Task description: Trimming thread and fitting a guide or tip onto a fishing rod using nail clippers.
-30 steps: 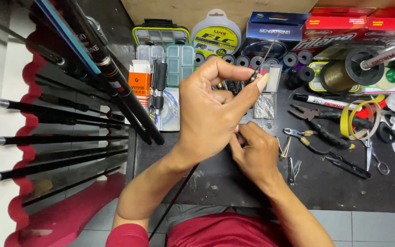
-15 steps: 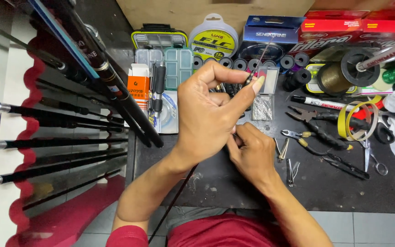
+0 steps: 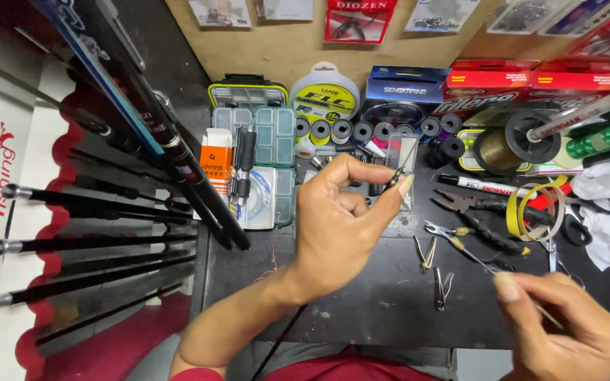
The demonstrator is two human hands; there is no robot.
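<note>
We see the left hand [image 3: 340, 226] raised over the black workbench [image 3: 383, 303], thumb and forefinger pinched on a small dark rod guide [image 3: 395, 178] at its one o'clock. At four o'clock, well apart, the right hand [image 3: 573, 331] is curled, fingers nipping a thin pale line [image 3: 476, 259]. Small pliers [image 3: 453, 234] lie between the hands, and black rods [image 3: 100, 243] lie at nine o'clock.

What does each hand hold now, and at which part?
The left hand pinches the thin rod's tip guide between thumb and forefinger. The right hand pinches something thin; what it is cannot be told.
</note>
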